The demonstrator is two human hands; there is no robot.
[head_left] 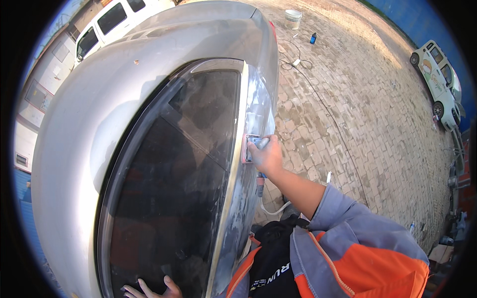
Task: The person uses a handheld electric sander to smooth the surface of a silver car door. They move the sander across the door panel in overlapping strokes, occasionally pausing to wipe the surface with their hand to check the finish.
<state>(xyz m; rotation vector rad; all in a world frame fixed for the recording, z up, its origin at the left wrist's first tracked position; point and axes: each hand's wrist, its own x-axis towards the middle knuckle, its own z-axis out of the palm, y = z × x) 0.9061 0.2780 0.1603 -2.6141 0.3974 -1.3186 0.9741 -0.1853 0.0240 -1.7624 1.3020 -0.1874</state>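
My right hand [269,158] is closed over a small blue-grey sander [253,140] with a reddish pad. The pad lies against the bare, patchy whitish-grey body panel [256,102] beside the car's window. Below the hand, the tool's hose fitting [260,185] leads into a pale hose [272,213]. Pale masking tape [226,198] runs along the edge of the dark window glass [169,198]. At the lower edge, my left hand [158,290] rests on the glass with its fingers spread, holding nothing; its lower part is out of the picture.
The silver car's roof [74,134] curves away on the left. A dark cable [325,107] crosses the brick paving [377,134]. Farther off stand a white bucket [293,20], a dark blue-labelled bottle [313,38], a white van [112,22] and a small white vehicle [437,74].
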